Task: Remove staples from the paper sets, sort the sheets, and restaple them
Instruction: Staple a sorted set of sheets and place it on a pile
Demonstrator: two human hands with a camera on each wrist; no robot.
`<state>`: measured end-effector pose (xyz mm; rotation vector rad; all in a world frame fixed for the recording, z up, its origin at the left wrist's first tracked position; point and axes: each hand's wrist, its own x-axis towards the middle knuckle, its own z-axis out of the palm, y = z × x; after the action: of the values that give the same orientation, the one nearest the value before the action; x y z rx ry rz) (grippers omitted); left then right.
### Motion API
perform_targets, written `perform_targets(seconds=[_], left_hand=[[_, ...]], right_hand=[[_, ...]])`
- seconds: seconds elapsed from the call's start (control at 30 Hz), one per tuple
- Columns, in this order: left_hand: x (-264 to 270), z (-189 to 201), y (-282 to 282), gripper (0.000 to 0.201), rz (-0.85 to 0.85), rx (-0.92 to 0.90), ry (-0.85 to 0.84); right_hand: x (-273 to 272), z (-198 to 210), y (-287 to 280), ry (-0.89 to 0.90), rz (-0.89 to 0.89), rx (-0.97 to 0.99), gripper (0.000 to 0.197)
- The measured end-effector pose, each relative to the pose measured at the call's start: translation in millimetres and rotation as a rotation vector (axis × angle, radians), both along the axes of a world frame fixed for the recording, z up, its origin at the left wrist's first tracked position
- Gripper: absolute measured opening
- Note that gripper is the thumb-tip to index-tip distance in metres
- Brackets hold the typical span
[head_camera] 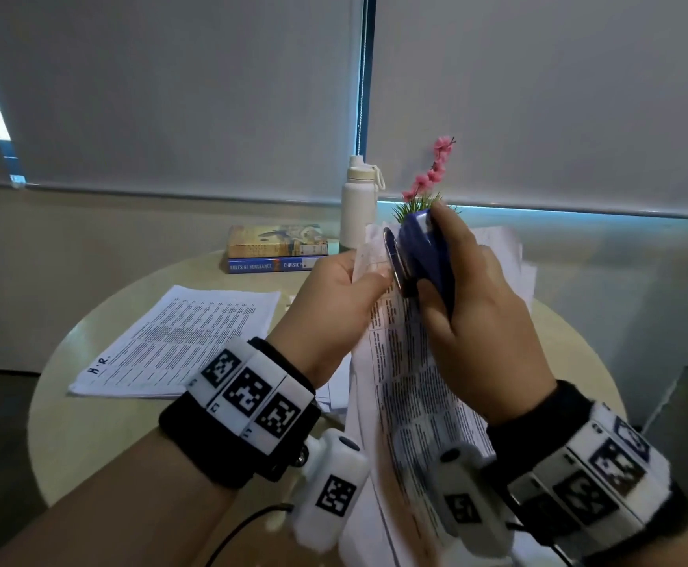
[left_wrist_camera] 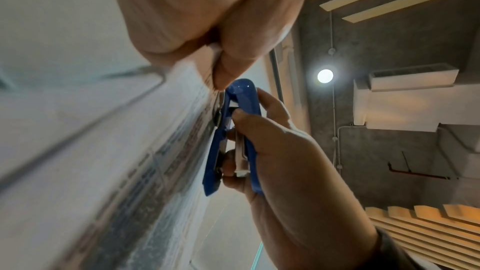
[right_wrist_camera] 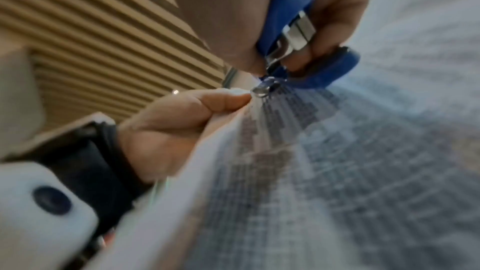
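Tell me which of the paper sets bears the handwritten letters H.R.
The paper set lying flat on the table's left side, letters in its near corner. The other set is held up, pinched by the left hand.

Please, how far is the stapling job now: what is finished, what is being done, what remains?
Possibly finished: one paper set marked "H.R." lies flat on the table. In hand: the left hand pinches the corner of a lifted paper set while the right hand grips the blue stapler there. Left: more sheets behind the hands.
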<state>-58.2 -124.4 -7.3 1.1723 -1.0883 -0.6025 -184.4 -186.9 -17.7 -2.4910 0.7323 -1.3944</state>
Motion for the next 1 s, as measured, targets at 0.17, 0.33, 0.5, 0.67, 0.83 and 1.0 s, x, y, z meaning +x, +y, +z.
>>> perform_targets(seconds=[0.17, 0.33, 0.5, 0.67, 0.83, 1.0], left_hand=[[2.5, -1.3, -1.5, 0.021, 0.001, -0.001, -0.005], [5.4, -5.2, -2.9, 0.023, -0.013, -0.005, 0.015], [2.3, -15.8, -5.8, 0.023, -0.01, 0.006, 0.023], [5.7, -21.7, -8.6, 0.022, 0.028, -0.003, 0.057], [22.6, -16.3, -3.3, 0.022, 0.086, -0.069, 0.199], [51.6, -6.3, 4.7, 0.029, 0.105, -0.266, 0.457]], right_hand=[[3.5, 1.8, -4.8, -0.058, 0.092, 0.106, 0.067], [7.5, -1.4, -5.5, -0.061, 0.077, 0.093, 0.067], [13.3, -2.0, -18.9, -0.17, 0.201, 0.388, 0.059], [11.7, -3.7, -19.3, -0.323, 0.256, 0.547, 0.047], [-22.5, -14.1, -31.9, -0.7, 0.505, 1.002, 0.021], [-71.6, -53.3, -24.2, -0.903, 0.537, 1.014, 0.041]])
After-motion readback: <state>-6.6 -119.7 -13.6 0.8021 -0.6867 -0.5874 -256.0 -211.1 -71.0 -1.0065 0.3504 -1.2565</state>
